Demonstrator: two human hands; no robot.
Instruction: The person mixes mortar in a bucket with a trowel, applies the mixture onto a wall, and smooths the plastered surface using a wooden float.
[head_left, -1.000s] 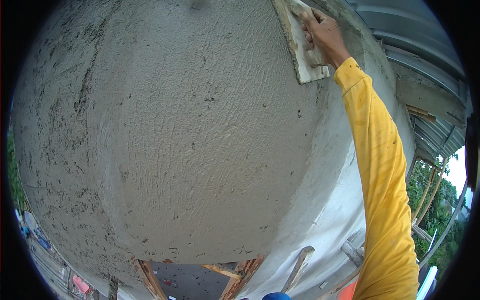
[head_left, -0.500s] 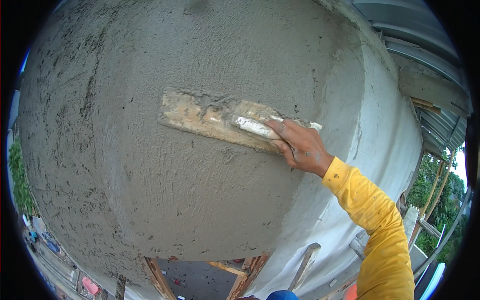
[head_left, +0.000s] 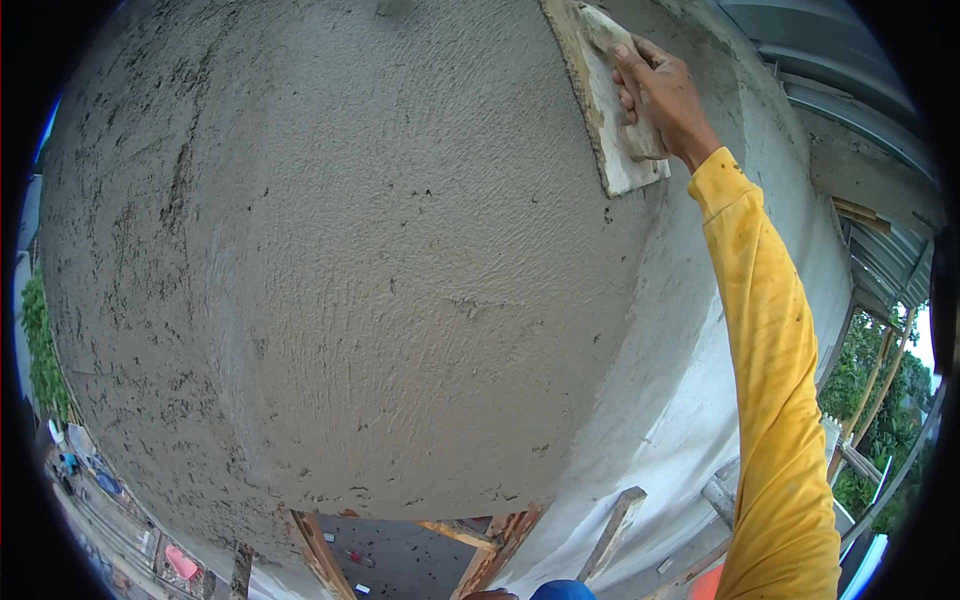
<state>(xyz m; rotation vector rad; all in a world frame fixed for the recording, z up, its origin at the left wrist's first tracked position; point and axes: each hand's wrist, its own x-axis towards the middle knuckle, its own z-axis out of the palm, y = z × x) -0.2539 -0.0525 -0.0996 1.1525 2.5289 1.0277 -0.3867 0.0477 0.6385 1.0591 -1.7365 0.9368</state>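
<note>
My right hand (head_left: pixel 663 100), in a yellow sleeve (head_left: pixel 765 330), is closed around the handle of a long plastering float (head_left: pixel 622 130). The float stands steeply tilted against the upper right of the wet grey plaster wall (head_left: pixel 400 250), its lower end near the border with the paler wall section. Its face is caked with pale dried mortar. Below it the plaster shows fine streaks, small pits and a few dark crumbs. No left hand can be made out.
An opening with a wooden frame (head_left: pixel 325 555) lies under the plaster. Wooden props (head_left: pixel 612 530) lean at the lower right, near a smooth pale wall (head_left: pixel 690 370). Metal roofing (head_left: pixel 840 50) hangs overhead at the right. A blue rounded thing (head_left: pixel 563 590) shows at the bottom edge.
My right hand has carried the float up and to the right across the wall. The float has turned from nearly level to steep, and the mortar along its top edge is no longer visible.
</note>
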